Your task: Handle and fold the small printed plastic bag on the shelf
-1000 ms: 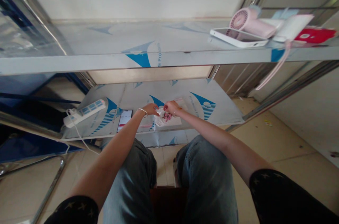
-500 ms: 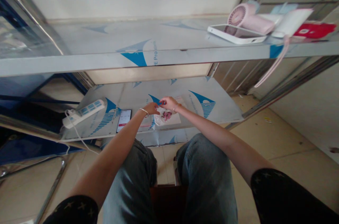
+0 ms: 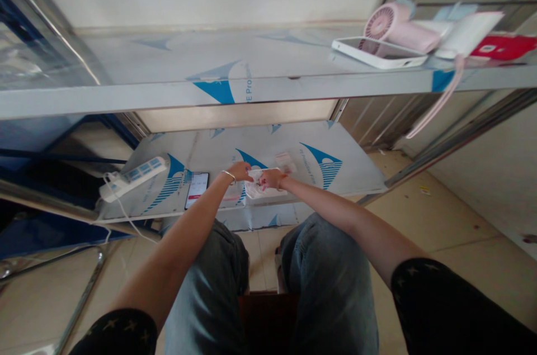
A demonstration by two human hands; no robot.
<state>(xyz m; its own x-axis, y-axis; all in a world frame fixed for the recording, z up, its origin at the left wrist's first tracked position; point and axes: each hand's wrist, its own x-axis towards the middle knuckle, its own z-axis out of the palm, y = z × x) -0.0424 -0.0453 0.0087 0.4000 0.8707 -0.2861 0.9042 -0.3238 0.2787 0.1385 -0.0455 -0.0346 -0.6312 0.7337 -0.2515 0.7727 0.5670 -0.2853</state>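
Observation:
A white box or tray lined with crinkled clear plastic (image 3: 254, 193) rests on the lower shelf; small pink-and-red pieces lay in it earlier and are now mostly covered by my right hand. My right hand (image 3: 272, 178) reaches down into it, its fingers bent together at the pieces; what they pinch is too small to make out. Just left of it, my left hand (image 3: 240, 171), with a bangle on the wrist, hovers over the tray's left edge. Its thumb and fingers are drawn together around something I cannot make out.
A lit phone (image 3: 197, 188) and a white power strip (image 3: 133, 178) lie left on the lower shelf (image 3: 197, 148). A small clear bag (image 3: 286, 161) is behind the tray. On the upper shelf (image 3: 159, 78) sit a pink handheld fan (image 3: 403, 31) and a white-cased phone (image 3: 377, 54).
My right hand has dropped away from my left fingertips and down onto the pink pieces in the tray. The left hand has stayed nearly in place.

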